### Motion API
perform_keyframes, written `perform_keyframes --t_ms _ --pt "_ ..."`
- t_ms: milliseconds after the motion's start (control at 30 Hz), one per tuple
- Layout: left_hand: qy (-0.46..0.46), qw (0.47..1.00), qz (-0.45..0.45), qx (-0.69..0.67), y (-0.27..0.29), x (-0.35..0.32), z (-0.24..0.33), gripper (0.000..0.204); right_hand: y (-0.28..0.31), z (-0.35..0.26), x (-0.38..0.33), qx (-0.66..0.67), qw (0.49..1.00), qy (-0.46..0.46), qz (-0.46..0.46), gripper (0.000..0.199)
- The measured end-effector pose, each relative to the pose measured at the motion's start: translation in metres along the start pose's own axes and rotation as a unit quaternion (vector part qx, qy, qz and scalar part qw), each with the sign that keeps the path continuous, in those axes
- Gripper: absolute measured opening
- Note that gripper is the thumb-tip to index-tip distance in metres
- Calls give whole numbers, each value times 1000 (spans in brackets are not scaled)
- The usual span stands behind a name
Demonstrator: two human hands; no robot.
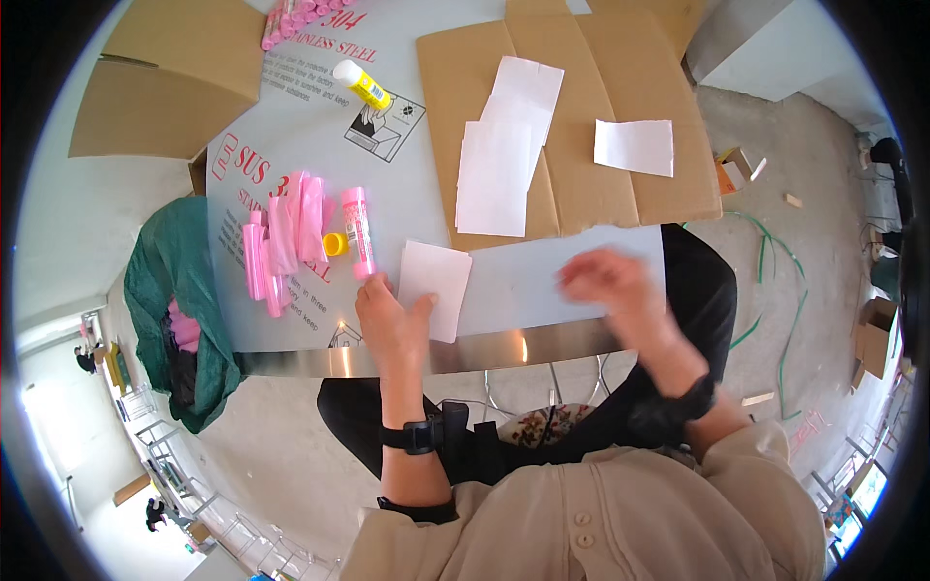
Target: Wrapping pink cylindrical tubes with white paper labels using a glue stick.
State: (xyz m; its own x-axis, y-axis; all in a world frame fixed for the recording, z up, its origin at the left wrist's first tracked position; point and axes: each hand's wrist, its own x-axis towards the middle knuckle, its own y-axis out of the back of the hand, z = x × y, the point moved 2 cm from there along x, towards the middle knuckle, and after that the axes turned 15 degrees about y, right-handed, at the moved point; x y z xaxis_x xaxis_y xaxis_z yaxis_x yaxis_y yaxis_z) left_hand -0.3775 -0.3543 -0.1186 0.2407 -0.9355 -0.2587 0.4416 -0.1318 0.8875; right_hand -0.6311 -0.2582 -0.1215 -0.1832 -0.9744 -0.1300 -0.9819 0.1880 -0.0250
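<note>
My left hand [392, 320] is at the left side of a small stack of white paper slips [441, 281], its thumb pressed on top and its fingers curled. Just beyond those fingertips is a pink printed glue stick [357, 232], with a yellow cap [335, 244] beside it. Several pink wrappers or tubes [283, 237] lie further left. My right hand [612, 288] hovers over the right front of the table, smeared by motion; whether it holds anything does not show.
Larger white sheets [499, 165] and a single white slip [634, 147] lie on flattened cardboard [581, 92]. A yellow glue stick [361, 84] lies at the back, near bundled pink tubes [295, 17]. A cardboard box [165, 77] and a green sack [170, 290] flank the table's left side.
</note>
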Motion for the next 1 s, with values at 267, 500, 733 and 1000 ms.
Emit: perform_keyframes --t_ms 267,500,733,1000 --pt "16 1000 2 -2 -14 -4 -13 66 -113 26 -17 259 961 -91 44 61" --pt "40 997 -66 5 -18 -7 -16 54 -113 26 -15 240 965 -103 41 69" --pt "31 966 -84 -241 -18 -14 -22 54 -115 13 -15 252 963 -94 30 58" --pt "77 929 -160 -325 -1 -11 -15 33 -108 19 -15 287 953 -93 23 52"
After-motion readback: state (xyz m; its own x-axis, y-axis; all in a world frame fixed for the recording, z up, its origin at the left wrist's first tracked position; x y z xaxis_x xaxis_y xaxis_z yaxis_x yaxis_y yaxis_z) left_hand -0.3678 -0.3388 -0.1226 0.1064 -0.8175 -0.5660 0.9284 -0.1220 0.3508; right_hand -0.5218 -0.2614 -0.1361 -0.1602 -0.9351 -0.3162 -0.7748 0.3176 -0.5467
